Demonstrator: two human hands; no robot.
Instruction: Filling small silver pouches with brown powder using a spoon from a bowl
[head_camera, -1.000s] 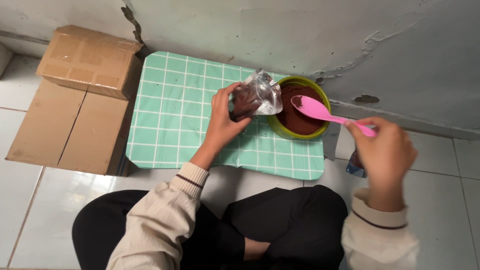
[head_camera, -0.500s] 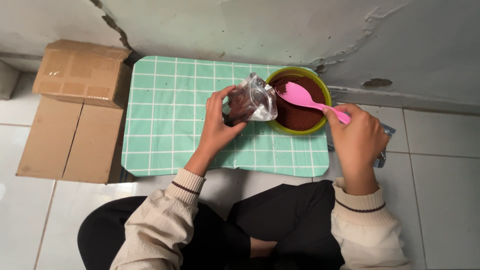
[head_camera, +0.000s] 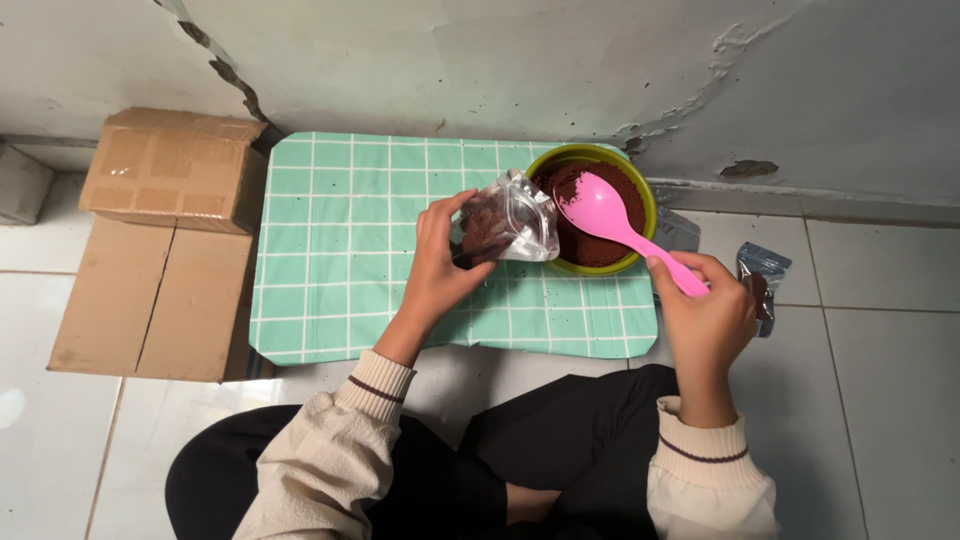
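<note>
Near the far right corner of the green checked mat (head_camera: 340, 250), the left hand (head_camera: 440, 265) grips a small clear pouch (head_camera: 505, 222) that holds some dark brown powder. Its fingers wrap the pouch from the left, with the thumb on the near side. The pouch is tilted so its open mouth points right, toward the bowl (head_camera: 640, 190), and hangs just over the bowl's near left rim, which looks meant to let any spilled powder drop back inside. Its long axis runs roughly left to right, along the mat's far edge.

The right hand (head_camera: 705, 315) is closed around the handle end of a pink spoon (head_camera: 615, 220), beyond the mat's right edge. The spoon's long axis slants from that hand, near and right, up to the far left, and its head lies over the powder in the bowl, close beside the pouch mouth. The bowl itself sits in the mat's far right corner, close to the wall.

On the floor tiles right of the mat lies another pouch (head_camera: 762, 280), just beside the right hand. A cardboard box (head_camera: 170, 170) stands off the mat's left edge.
</note>
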